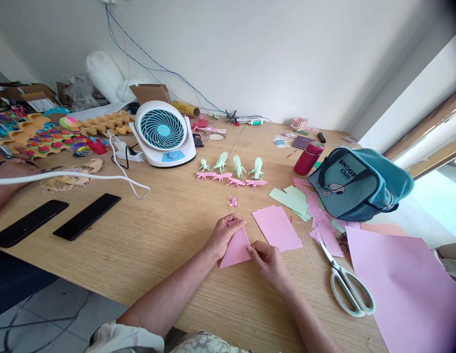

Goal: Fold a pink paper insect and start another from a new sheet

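A folded sheet of pink paper [235,250], roughly triangular, is held between my two hands just above the table. My left hand [225,233] grips its upper corner, thumb on top. At the right edge, my right hand [266,257] pinches the sheet between thumb and fingers. Just right of it lies a flat pink rectangle of paper [277,228]. Beyond my hands sit a small pink folded figure [233,201], a row of pink folded paper insects [236,182] and several pale green ones [238,166].
Scissors [345,282] lie at the right by a large pink sheet [404,284] and paper scraps [325,228]. Behind them stand a teal bag [348,189] and a red flask [308,158]. A fan [163,132] and two black phones [86,216] are leftward. Another person's hand [14,169] shows far left.
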`<state>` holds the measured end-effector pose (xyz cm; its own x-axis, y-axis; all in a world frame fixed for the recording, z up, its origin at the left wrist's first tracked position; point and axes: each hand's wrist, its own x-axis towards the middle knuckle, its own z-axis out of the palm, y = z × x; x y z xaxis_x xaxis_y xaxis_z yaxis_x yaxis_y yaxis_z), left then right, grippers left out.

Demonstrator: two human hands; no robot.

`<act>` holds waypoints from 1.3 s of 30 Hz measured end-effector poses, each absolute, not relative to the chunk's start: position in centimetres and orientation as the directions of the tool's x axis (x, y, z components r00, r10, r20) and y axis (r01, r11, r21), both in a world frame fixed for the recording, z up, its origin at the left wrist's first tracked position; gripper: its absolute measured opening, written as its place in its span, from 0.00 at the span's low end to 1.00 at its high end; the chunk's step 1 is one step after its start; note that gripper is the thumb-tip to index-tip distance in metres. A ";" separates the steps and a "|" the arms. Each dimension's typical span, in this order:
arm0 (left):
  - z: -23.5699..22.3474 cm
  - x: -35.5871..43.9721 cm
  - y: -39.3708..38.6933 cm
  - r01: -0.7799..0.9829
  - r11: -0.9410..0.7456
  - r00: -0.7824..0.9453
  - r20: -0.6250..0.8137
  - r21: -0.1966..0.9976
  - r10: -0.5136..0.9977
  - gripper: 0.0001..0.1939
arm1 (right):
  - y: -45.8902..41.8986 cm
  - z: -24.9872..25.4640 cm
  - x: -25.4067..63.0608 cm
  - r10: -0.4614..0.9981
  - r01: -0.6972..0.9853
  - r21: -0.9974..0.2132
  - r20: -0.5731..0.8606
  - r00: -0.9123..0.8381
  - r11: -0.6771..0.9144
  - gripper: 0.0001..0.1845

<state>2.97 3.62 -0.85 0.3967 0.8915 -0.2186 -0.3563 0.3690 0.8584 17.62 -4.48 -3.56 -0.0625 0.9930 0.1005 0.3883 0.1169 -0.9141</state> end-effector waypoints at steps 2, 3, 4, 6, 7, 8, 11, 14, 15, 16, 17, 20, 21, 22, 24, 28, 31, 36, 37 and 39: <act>-0.7 2.8 3.8 -0.371 0.358 0.361 -0.223 0.857 0.906 0.20 | -4.5 -3.4 17.6 0.992 0.409 -0.904 0.099 -0.077 0.122 0.22; -0.6 2.7 3.9 -0.376 0.356 0.345 -0.228 0.856 0.911 0.20 | -4.5 -3.3 17.6 0.992 0.417 -0.901 0.095 -0.085 0.122 0.22; -0.5 2.7 4.0 -0.381 0.356 0.331 -0.233 0.854 0.914 0.20 | -4.5 -3.3 17.6 0.992 0.425 -0.897 0.091 -0.092 0.121 0.22; -0.5 2.6 4.1 -0.392 0.359 0.315 -0.244 0.847 0.917 0.20 | -4.6 -3.1 17.6 0.992 0.444 -0.888 0.085 -0.097 0.119 0.23; -0.5 2.6 4.1 -0.399 0.362 0.308 -0.249 0.842 0.918 0.20 | -4.6 -3.1 17.6 0.992 0.457 -0.881 0.085 -0.098 0.121 0.23; -0.5 2.6 4.2 -0.406 0.364 0.302 -0.253 0.838 0.919 0.20 | -4.6 -3.1 17.6 0.991 0.470 -0.873 0.088 -0.102 0.126 0.24; -0.6 2.6 4.2 -0.425 0.364 0.286 -0.258 0.829 0.923 0.19 | -4.6 -3.1 17.6 0.985 0.501 -0.850 0.117 -0.127 0.166 0.24; -0.5 2.6 4.2 -0.427 0.360 0.282 -0.256 0.829 0.925 0.20 | -4.7 -3.0 17.7 0.979 0.516 -0.833 0.155 -0.131 0.200 0.24; -0.4 2.6 4.1 -0.423 0.367 0.293 -0.258 0.828 0.920 0.20 | -4.7 -2.9 17.8 0.979 0.519 -0.830 0.166 -0.120 0.204 0.24; -0.3 2.6 4.1 -0.420 0.378 0.313 -0.259 0.825 0.914 0.19 | -4.6 -2.9 17.9 0.979 0.521 -0.828 0.177 -0.105 0.205 0.24; -0.2 2.6 4.1 -0.418 0.391 0.341 -0.258 0.820 0.904 0.19 | -4.6 -2.8 18.0 0.979 0.523 -0.828 0.187 -0.086 0.204 0.24; -0.3 2.6 4.0 -0.407 0.447 0.449 -0.251 0.797 0.857 0.20 | -4.6 -2.7 18.3 0.977 0.520 -0.832 0.213 -0.019 0.192 0.24; -0.4 2.6 3.9 -0.394 0.465 0.480 -0.254 0.793 0.840 0.21 | -4.6 -2.6 18.4 0.975 0.516 -0.836 0.221 0.007 0.186 0.24; -0.5 2.7 3.8 -0.372 0.482 0.507 -0.261 0.793 0.822 0.21 | -4.6 -2.6 18.5 0.974 0.510 -0.841 0.226 0.032 0.179 0.23; -0.8 2.8 3.6 -0.325 0.502 0.540 -0.279 0.802 0.794 0.22 | -4.6 -2.4 18.6 0.971 0.500 -0.851 0.229 0.074 0.163 0.23; -1.2 3.0 3.5 -0.316 0.518 0.569 -0.278 0.795 0.774 0.20 | -4.4 -1.5 18.7 0.962 0.504 -0.849 0.247 0.114 0.158 0.26; -1.5 3.0 3.9 -0.364 0.524 0.541 -0.283 0.770 0.792 0.20 | -4.6 -0.7 19.9 0.954 0.547 -0.827 0.255 0.161 0.129 0.22; -2.1 2.6 4.7 -0.416 0.571 0.498 -0.349 0.707 0.794 0.18 | -8.6 -1.3 25.8 0.861 0.764 -0.635 0.322 0.393 -0.111 0.18; -2.2 2.5 4.8 -0.422 0.582 0.493 -0.363 0.696 0.791 0.18 | -9.9 -1.8 27.3 0.819 0.794 -0.564 0.331 0.468 -0.226 0.18; -2.3 2.5 4.9 -0.435 0.594 0.478 -0.386 0.676 0.789 0.17 | -12.4 -2.8 29.8 0.777 0.826 -0.385 0.326 0.539 -0.412 0.20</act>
